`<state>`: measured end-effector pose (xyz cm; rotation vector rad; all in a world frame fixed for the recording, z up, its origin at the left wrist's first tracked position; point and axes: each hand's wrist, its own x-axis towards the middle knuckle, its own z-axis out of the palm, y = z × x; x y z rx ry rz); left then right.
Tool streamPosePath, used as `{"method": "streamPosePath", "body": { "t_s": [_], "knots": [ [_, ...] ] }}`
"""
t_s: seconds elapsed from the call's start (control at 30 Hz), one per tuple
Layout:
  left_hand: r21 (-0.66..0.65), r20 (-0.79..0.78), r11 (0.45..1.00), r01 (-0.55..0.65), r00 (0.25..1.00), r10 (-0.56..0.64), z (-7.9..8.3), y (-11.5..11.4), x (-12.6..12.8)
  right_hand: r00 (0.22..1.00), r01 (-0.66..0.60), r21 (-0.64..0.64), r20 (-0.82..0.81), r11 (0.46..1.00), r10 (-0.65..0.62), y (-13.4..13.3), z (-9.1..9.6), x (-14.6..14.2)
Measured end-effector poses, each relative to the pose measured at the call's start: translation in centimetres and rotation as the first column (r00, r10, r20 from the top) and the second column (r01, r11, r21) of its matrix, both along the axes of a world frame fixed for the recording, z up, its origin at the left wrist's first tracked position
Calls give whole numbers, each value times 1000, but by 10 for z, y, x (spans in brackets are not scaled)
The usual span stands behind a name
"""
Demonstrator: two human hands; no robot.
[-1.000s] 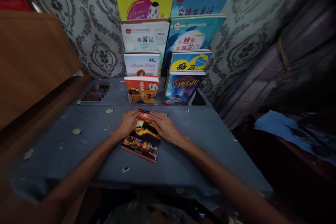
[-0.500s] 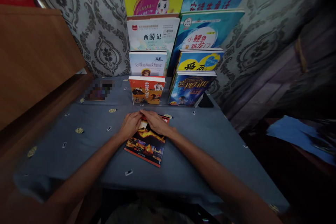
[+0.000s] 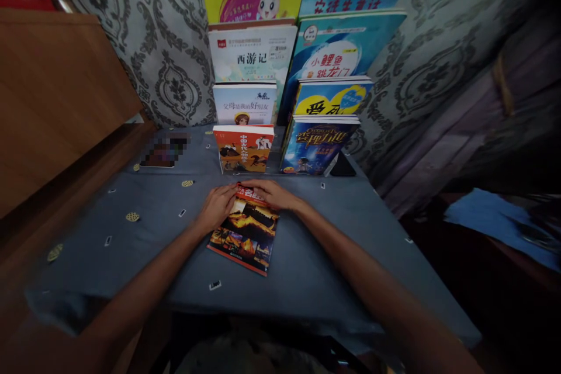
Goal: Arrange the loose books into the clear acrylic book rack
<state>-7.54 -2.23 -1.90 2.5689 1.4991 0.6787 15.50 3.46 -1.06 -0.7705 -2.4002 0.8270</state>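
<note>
A red and orange book [image 3: 246, 234] lies flat on the blue-grey tablecloth [image 3: 131, 245] in front of me. My left hand [image 3: 217, 205] rests at the book's far left corner, fingers curled onto its edge. At the far top edge my right hand [image 3: 270, 193] lies with its fingers bent over that edge, near the red title. Both hands touch the book, which stays on the cloth. Just beyond it stands an orange book [image 3: 243, 149] at the front of a stepped display.
Two stepped columns of upright books lean on the patterned wall, a dark blue book [image 3: 316, 145] in the front right. A pixelated object [image 3: 164, 150] lies far left on the table. A wooden panel [image 3: 52, 87] stands left; a blue cloth [image 3: 495, 219] lies to the right.
My right hand has slid from the book's right side to its far top edge, uncovering the cover. The left hand stays at the far left corner. The view shifted slightly.
</note>
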Motion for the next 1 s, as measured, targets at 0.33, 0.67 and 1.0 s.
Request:
{"method": "streamPosePath", "body": {
  "t_s": [0.33, 0.67, 1.0],
  "knots": [
    [-3, -4, 1000, -28, 1000, 28, 0, -1, 1, 992, 112, -31, -57, 993, -113, -17, -7, 29],
    [-15, -22, 999, -35, 999, 34, -1, -2, 1, 955, 290, 40, -74, 956, -287, -55, -12, 75],
    [-15, -245, 996, 91, 965, -92, 18, 21, -14, 961, 217, -133, -147, 967, -236, -83, 2, 67]
  ]
}}
